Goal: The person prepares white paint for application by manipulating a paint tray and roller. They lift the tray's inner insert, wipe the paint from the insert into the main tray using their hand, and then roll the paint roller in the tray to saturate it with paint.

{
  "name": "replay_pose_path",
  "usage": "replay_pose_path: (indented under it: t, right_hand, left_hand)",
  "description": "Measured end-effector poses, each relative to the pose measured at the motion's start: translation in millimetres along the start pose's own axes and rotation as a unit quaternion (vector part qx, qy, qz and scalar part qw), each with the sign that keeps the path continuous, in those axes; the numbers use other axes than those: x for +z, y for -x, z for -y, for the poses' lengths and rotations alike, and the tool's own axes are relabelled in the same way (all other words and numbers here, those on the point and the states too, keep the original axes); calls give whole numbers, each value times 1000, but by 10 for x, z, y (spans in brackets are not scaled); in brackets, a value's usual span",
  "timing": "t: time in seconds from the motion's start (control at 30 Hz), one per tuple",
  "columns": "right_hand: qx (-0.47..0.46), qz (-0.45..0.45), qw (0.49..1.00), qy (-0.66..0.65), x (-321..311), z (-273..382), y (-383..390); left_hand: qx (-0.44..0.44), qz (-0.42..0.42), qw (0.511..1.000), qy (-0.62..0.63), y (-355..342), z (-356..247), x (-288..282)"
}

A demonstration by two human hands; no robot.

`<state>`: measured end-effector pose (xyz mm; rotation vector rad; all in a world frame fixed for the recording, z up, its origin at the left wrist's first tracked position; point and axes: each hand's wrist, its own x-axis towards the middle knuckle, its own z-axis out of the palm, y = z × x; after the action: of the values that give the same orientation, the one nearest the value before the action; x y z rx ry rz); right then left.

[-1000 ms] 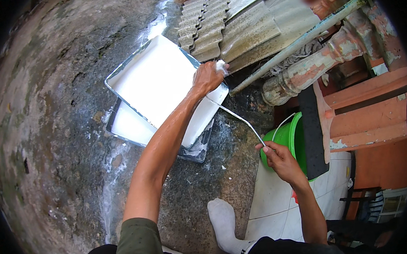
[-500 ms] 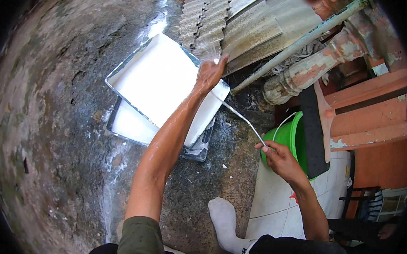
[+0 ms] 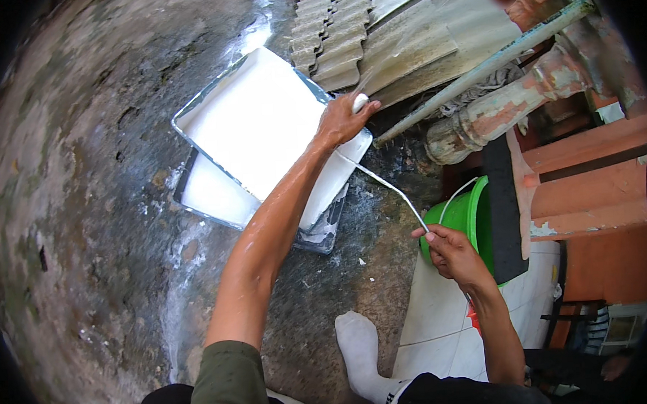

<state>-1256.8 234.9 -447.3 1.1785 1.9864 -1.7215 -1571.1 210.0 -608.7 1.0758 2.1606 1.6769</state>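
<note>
- Nearest you, your white-socked foot (image 3: 357,352) stood on the stained ground, below both hands.
- Your right hand (image 3: 452,254) pinched a thin metal rod (image 3: 390,188) between thumb and forefinger, the other fingers folded in. That grip had not changed over the last second; a red piece (image 3: 474,317) showed just beside the wrist.
- Just beyond that hand was a green bucket (image 3: 434,215) with a white handle; whether your knuckles touched it you could not have told from this view.
- The rod ran up and left, its far end hidden by your left hand (image 3: 341,119) and forearm.
- The change was at that left hand: blurred half a second earlier, it now showed more clearly, its fingers curled about a white lump (image 3: 360,103). How tightly they pressed could not be told. To judge by this, the work lay at the rod's far end, your right hand merely steadying it.
- Under your left forearm, the upper tray (image 3: 311,85), full of white, sat askew over the lower tray (image 3: 324,239), which also held white.
- Farthest off lay corrugated sheets (image 3: 331,35), with a pale pipe (image 3: 491,68) slanting to their right.
</note>
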Motion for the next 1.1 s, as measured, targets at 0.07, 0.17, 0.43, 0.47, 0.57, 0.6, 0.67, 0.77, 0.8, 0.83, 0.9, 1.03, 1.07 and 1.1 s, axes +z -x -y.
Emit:
replay_pose_path:
  t: [0.07, 0.17, 0.43, 0.47, 0.57, 0.6, 0.67, 0.77, 0.8, 0.83, 0.9, 1.03, 1.07, 1.1]
  right_hand:
    - [0, -2, 1000, 5, -13, 5, 5]
    - [-21, -5, 1000, 19, -22, 13, 5]
    - [-50, -15, 998, 29, 1, -124, -74]
    - [-55, -24, 997, 42, -13, -157, -77]
    - [-66, -51, 996, 30, -85, -265, -70]
    - [-62, -71, 995, 21, -112, -303, -63]
    - [-64, -80, 994, 41, -163, -369, -61]
    - [-86, -89, 989, 79, -219, -451, -76]
    - [-93, -92, 987, 94, -226, -472, -80]
    - [-100, -91, 984, 114, -226, -490, -80]
    - [-100, -102, 980, 141, -218, -505, -79]
    - [-119, -129, 966, 189, -184, -481, -91]
    - [-118, -128, 966, 191, -176, -468, -93]
    - [-118, -127, 965, 195, -171, -452, -100]
  left_hand:
    - [-18, -35, 996, -83, 26, 3, 20]
    - [-76, -51, 994, -62, 44, 43, 54]
    - [-31, -25, 999, -3, 195, 276, -59]
    - [-18, 9, 1000, -2, 247, 305, -90]
    - [47, 111, 975, -185, 419, 395, -177]
    - [103, 78, 950, -285, 514, 408, -157]
    - [90, 141, 907, -387, 678, 418, -75]
    - [74, 84, 913, -392, 812, 445, 7]
    - [52, 66, 910, -406, 840, 452, 24]
    - [17, 14, 896, -444, 866, 447, 54]
    - [-30, 23, 895, -445, 869, 448, 59]
    - [111, 166, 929, -311, 814, 476, -45]
    - [133, 147, 922, -331, 808, 481, -70]
    - [129, 161, 914, -350, 807, 482, -87]
